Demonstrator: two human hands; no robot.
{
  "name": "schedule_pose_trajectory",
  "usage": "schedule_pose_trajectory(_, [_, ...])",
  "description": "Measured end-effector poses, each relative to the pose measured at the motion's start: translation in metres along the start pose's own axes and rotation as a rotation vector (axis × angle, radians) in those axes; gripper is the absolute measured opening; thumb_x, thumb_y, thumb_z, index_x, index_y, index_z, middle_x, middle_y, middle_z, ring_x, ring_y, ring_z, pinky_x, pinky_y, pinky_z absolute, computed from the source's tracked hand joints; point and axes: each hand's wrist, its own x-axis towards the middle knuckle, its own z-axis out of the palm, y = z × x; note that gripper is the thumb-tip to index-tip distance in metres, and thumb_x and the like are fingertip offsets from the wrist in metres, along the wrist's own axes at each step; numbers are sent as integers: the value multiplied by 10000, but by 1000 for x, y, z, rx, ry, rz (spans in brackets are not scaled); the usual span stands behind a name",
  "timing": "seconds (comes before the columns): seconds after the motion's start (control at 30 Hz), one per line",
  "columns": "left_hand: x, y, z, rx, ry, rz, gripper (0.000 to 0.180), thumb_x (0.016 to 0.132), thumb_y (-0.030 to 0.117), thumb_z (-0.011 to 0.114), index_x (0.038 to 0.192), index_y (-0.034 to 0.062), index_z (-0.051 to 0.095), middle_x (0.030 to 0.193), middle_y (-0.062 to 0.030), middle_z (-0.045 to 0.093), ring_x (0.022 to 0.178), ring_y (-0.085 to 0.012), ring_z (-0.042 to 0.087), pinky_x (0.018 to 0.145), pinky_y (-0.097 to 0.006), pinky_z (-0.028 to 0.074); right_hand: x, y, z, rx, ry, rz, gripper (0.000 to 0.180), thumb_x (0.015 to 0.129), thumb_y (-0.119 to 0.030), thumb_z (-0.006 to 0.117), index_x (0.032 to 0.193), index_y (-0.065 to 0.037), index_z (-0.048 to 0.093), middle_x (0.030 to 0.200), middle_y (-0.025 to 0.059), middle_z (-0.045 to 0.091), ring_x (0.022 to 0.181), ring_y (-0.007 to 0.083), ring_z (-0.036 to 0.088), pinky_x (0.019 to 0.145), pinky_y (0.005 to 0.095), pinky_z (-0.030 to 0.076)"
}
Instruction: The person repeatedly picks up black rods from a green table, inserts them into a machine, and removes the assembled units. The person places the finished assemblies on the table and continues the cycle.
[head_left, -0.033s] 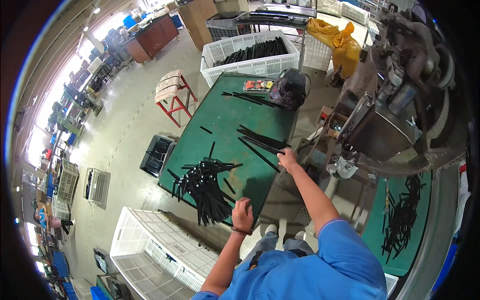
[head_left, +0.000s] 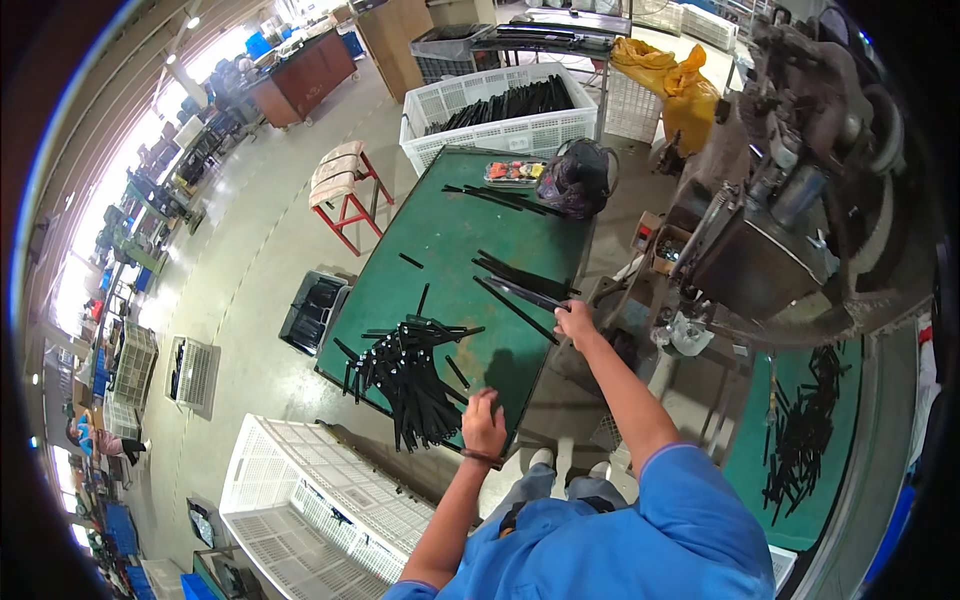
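Two hands work the green surface (head_left: 440,240): the left hand (head_left: 484,424), fingers curled, rests at the near edge beside the heap of black strips (head_left: 410,375); the right hand (head_left: 577,322) pinches one strip (head_left: 520,292) at the right edge. Judged step: sorting strips; next needs a clean lift.

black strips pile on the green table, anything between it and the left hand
Nothing visible does. The left hand sits at the near edge of the green table, right beside the pile of black strips, with only bare table surface between them. The right hand is at a separate bundle of strips farther back.
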Motion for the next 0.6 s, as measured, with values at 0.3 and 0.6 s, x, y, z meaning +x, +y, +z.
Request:
schedule_pose_trajectory(0.3, [90,90,-7,381,-389,821,395,754,134,520,1140,46,518,1012,-94,540,989,-237,533,875,-386,408,-212,17,-144,554,-411,178,147,864,-104,584,980,-16,566,771,53,589,661,162,601,605,313,535])
schedule_pose_trajectory(0.6, [50,174,51,-655,-1193,-82,278,929,160,435,1192,72,437,804,-79,637,576,-134,588,434,-262,437,-55,33,-273,-462,501,-572,235,828,-175,567,1030,-57,593,924,139,626,828,234,613,676,352,508])
